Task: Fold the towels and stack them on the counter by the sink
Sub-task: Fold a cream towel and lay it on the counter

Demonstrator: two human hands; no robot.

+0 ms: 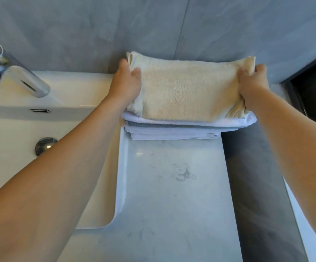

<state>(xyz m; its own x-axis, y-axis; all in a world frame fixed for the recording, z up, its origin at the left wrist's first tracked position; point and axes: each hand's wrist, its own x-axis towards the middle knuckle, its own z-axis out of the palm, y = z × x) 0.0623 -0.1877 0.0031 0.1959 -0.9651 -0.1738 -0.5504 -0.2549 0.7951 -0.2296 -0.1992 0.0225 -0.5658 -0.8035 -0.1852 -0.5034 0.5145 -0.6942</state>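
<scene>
Cream terry towel, hands gripping ends, white stack

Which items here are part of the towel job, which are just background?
In the job:
- folded cream terry towel, gripped at its ends by left hand and right hand
- stack of folded white towels beneath it
- pale marble counter

Background:
- chrome tap
- white sink basin
- round metal drain plug
</scene>
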